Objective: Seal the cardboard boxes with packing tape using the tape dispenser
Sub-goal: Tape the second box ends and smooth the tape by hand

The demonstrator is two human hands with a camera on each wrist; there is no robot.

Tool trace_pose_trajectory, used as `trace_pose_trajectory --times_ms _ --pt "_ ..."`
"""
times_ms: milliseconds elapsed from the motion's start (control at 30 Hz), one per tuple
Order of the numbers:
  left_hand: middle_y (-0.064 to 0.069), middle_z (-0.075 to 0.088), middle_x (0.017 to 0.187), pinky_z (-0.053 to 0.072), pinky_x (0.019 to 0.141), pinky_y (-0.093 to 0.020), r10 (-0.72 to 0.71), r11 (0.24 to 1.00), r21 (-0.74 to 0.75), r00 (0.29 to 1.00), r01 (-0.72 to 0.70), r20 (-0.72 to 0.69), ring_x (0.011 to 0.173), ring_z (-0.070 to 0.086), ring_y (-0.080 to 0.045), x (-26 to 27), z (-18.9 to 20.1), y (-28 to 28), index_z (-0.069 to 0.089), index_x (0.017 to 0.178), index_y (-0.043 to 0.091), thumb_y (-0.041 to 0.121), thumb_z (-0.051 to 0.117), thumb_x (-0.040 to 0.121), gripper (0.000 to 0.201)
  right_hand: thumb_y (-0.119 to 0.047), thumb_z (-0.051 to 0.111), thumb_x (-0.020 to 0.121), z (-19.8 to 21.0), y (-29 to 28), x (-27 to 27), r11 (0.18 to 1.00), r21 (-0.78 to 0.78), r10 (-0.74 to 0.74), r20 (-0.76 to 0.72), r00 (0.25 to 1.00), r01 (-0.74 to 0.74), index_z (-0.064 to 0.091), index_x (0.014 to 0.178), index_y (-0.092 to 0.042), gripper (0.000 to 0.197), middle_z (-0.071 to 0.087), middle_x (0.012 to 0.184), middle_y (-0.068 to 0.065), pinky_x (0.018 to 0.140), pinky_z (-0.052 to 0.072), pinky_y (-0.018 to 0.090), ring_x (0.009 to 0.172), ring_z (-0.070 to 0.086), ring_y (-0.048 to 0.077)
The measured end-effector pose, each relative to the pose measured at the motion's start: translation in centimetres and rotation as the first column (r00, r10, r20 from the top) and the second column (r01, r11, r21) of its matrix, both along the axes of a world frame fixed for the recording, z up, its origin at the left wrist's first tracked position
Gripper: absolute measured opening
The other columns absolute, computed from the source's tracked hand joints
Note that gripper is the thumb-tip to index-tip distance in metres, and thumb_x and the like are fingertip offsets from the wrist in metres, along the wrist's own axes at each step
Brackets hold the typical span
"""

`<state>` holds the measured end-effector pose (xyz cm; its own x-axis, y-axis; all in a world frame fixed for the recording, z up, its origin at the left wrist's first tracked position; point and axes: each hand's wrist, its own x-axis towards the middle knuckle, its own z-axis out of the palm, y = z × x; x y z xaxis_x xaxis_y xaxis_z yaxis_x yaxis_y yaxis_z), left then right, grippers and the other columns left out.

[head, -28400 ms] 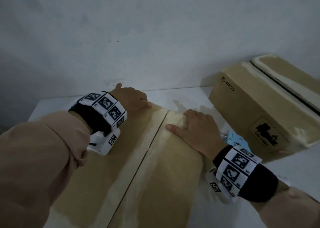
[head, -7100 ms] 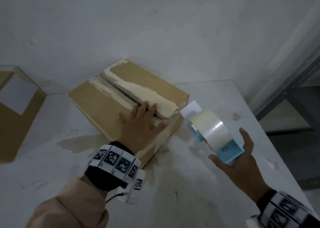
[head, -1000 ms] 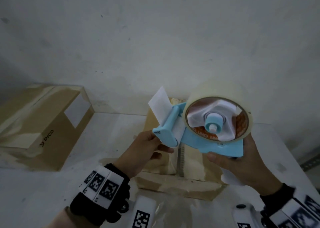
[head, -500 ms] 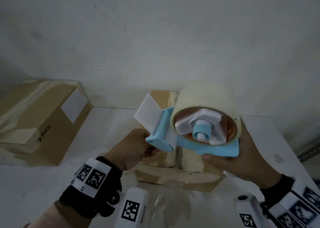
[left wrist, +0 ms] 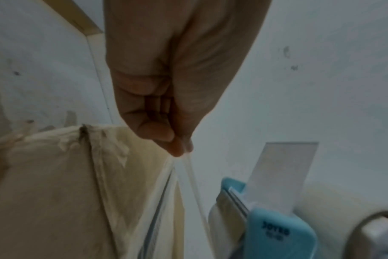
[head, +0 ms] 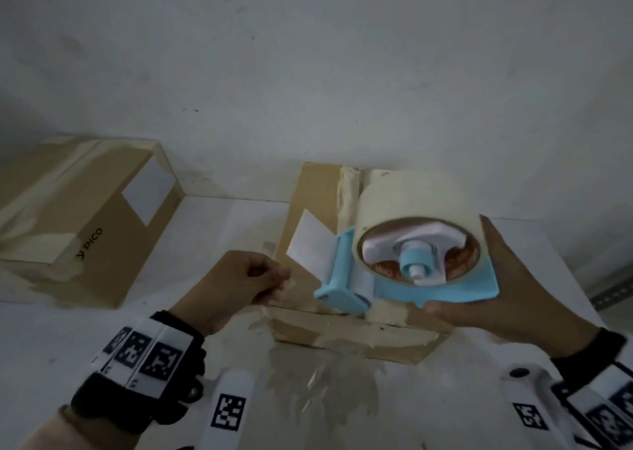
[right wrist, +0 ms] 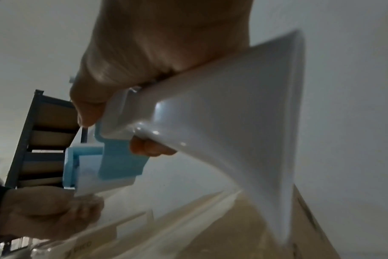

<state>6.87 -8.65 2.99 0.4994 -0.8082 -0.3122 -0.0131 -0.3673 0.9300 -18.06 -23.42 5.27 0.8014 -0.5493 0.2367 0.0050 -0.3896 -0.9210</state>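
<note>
My right hand (head: 486, 292) grips the blue tape dispenser (head: 404, 278) by its white handle (right wrist: 210, 112), holding it in the air above the cardboard box (head: 308, 210). A big roll of pale tape (head: 411, 196) sits on the dispenser. My left hand (head: 253, 278) pinches the free end of the clear tape (left wrist: 195, 184) between thumb and fingertips, a short way left of the dispenser's front (left wrist: 277, 233). The box's top seam (left wrist: 157, 210) runs under the hands, covered with torn old tape.
A second cardboard box (head: 78, 220) marked PICO lies at the left against the wall. Both boxes rest on a white table (head: 212, 223). Crumpled clear film (head: 322, 384) lies in front of the near box. Metal shelving (right wrist: 40, 140) stands off to the right.
My left hand has drawn away to the left from the dispenser's front, pulling the tape end out. The dispenser has moved slightly right and down with my right hand.
</note>
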Motion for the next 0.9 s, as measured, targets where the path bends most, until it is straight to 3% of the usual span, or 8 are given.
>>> trace_pose_trajectory --times_ms 67,200,333,533,667,700,800,900 --pt "0.003 0.06 0.043 0.048 0.047 -0.01 0.017 1.0 0.01 1.0 -0.018 0.025 0.04 0.053 -0.001 0.4 -0.3 0.2 0.064 0.065 0.007 0.007 0.058 0.086 0.022 -0.04 0.087 0.044 0.1 0.2 0.1 1.0 0.002 -0.002 -0.028 1.0 0.002 0.033 0.131 -0.017 0.105 0.06 0.113 -0.02 0.078 0.05 0.014 0.1 0.06 0.001" --pt "0.003 0.061 0.05 0.049 0.049 -0.01 0.111 0.994 0.006 0.989 -0.112 0.095 0.042 0.054 -0.001 2.7 -0.5 1.2 0.066 0.07 0.008 0.008 0.06 0.085 0.017 -0.015 0.086 0.043 -0.2 -0.4 -0.6 0.999 -0.026 -0.037 -0.034 0.999 0.036 0.035 0.124 -0.022 0.095 0.062 0.105 -0.029 0.074 0.048 0.008 0.094 0.06 -0.007" --pt "0.002 0.061 0.052 0.046 0.048 -0.012 0.069 0.997 0.02 0.995 -0.07 0.067 0.045 0.054 -0.002 2.5 -1.2 2.2 0.068 0.076 0.004 0.014 0.059 0.087 0.017 -0.045 0.086 0.038 -0.1 -0.2 -0.9 0.999 -0.035 -0.032 -0.089 0.995 0.029 0.035 0.121 -0.041 0.098 0.06 0.104 -0.03 0.073 0.05 0.009 0.092 0.061 -0.006" --pt "0.004 0.061 0.045 0.045 0.047 -0.011 0.085 0.994 0.058 0.982 -0.096 0.168 0.045 0.053 -0.003 2.6 -2.7 2.5 0.065 0.068 0.008 0.02 0.065 0.083 0.02 -0.051 0.082 0.04 -0.9 1.0 -0.5 1.0 0.009 0.009 -0.124 0.992 -0.008 0.035 0.105 -0.068 0.082 0.061 0.099 -0.031 0.066 0.05 0.008 0.086 0.062 -0.006" --pt "0.005 0.058 0.043 0.044 0.049 -0.014 0.12 0.99 0.046 0.978 -0.13 0.172 0.051 0.051 -0.011 2.7 -3.0 2.2 0.063 0.063 0.009 0.023 0.065 0.083 0.025 -0.065 0.08 0.038 -1.3 1.3 -0.5 1.0 0.013 -0.001 -0.132 0.991 0.003 0.035 0.106 -0.068 0.081 0.061 0.102 -0.028 0.067 0.052 0.011 0.087 0.063 -0.003" --pt "0.005 0.058 0.043 0.044 0.051 -0.016 0.129 0.99 0.037 0.977 -0.137 0.172 0.052 0.051 -0.012 2.7 -3.1 2.2 0.063 0.062 0.009 0.023 0.065 0.083 0.026 -0.062 0.082 0.037 -1.3 1.3 -0.5 1.0 0.007 0.0 -0.131 0.991 0.001 0.035 0.105 -0.068 0.083 0.061 0.101 -0.03 0.067 0.051 0.01 0.087 0.062 -0.005" --pt "0.004 0.057 0.042 0.043 0.051 -0.019 0.143 0.988 0.025 0.972 -0.151 0.187 0.051 0.05 -0.014 2.4 -3.5 2.2 0.063 0.06 0.008 0.024 0.066 0.082 0.028 -0.032 0.087 0.041 -1.7 0.9 -0.4 1.0 -0.021 -0.012 -0.131 0.991 0.01 0.035 0.1 -0.073 0.088 0.059 0.099 -0.035 0.066 0.048 0.006 0.086 0.06 -0.01" --pt "0.004 0.057 0.041 0.044 0.052 -0.02 0.163 0.986 0.013 0.969 -0.168 0.186 0.051 0.05 -0.015 2.3 -3.9 2.4 0.063 0.06 0.007 0.023 0.066 0.082 0.028 -0.038 0.085 0.041 -1.8 0.8 -0.1 1.0 -0.024 0.001 -0.141 0.99 -0.004 0.035 0.104 -0.069 0.086 0.06 0.102 -0.031 0.068 0.05 0.008 0.088 0.061 -0.006"
